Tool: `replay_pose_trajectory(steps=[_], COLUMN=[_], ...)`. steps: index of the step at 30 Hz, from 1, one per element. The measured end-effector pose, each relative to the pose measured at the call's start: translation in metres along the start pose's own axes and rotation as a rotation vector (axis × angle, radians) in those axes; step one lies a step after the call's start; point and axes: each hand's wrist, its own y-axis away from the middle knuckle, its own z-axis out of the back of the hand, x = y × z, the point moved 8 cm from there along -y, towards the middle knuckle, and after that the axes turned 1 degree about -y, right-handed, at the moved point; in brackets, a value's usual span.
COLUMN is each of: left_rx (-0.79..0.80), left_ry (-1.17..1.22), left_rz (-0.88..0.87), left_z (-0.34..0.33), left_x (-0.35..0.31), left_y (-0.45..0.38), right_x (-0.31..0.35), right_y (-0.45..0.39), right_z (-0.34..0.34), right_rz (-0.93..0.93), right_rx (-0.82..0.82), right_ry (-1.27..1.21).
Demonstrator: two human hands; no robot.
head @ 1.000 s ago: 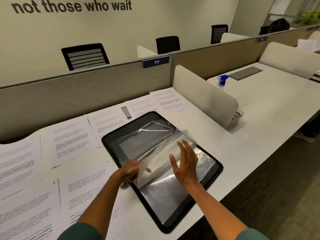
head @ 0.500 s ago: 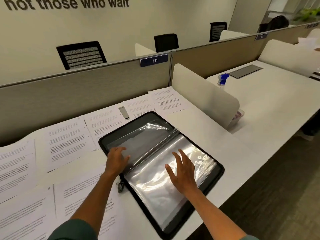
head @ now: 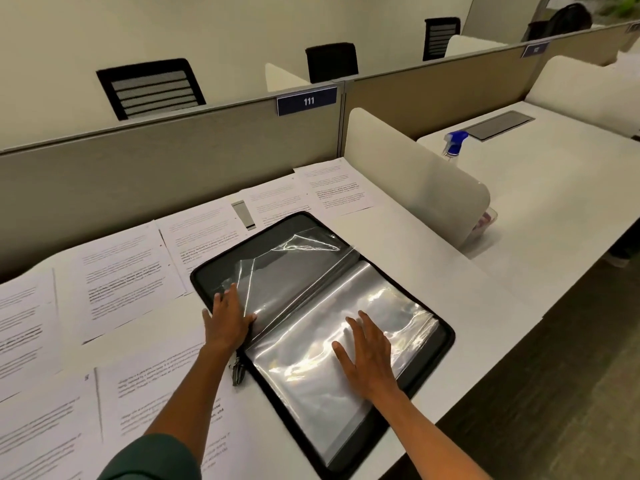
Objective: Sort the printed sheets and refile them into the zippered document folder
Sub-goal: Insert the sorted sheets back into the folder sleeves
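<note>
The folder lies open at desk centre, long axis from 7 to 1 o'clock. Left hand & right hand press flat on its sleeves, fingers spread. The sheets lie at 9–11 o'clock, nearer to the left hand.

Even overhead light, glare on plastic sleeves — edges bowed (wide-angle), slightly soft

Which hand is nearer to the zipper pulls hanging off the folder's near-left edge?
Left. The left hand rests flat on the folder's left half, its wrist right above the zipper pulls. The right hand lies flat on the clear sleeves farther right.
</note>
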Motion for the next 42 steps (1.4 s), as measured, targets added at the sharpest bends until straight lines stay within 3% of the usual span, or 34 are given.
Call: replay_pose_trajectory(steps=[6,11,20,26,29,32,35,38,42], left_rx=[-0.051,0.245,0.606,0.848,0.754,0.461,0.206,0.201,0.285], left_ry=[0.602,0.908,0.842,0.739,0.62,0.52,0.272,0.074,-0.162], left_rz=[-0.107,-0.089,-0.29,-0.263,-0.282,-0.307,-0.406,-0.432,-0.395], left_z=[0.019,0.016,0.011,-0.016,-0.017,-0.009,-0.006,-0.02,-0.048], left_x=[-0.035,-0.057,-0.081,-0.078,-0.078,-0.076,-0.08,-0.088,-0.089], left_y=[0.026,0.052,0.107,0.128,0.125,0.116,0.111,0.113,0.119], right_x=[0.007,0.019,0.017,0.015,0.011,0.01,0.01,0.012,0.016], right_y=[-0.004,-0.007,-0.005,0.01,0.015,0.018,0.019,0.024,0.029], right_z=[0.008,0.04,0.105,0.115,0.109,0.093,0.059,0.028,0.009], right_rz=[-0.025,-0.032,-0.086,-0.094,-0.109,-0.088,-0.015,0.054,0.068], right_rx=[-0.028,-0.168,-0.393,-0.44,-0.393,-0.271,-0.035,0.151,0.274], right_ry=[-0.115,-0.23,-0.308,-0.296,-0.254,-0.104,0.121,0.258,0.331])
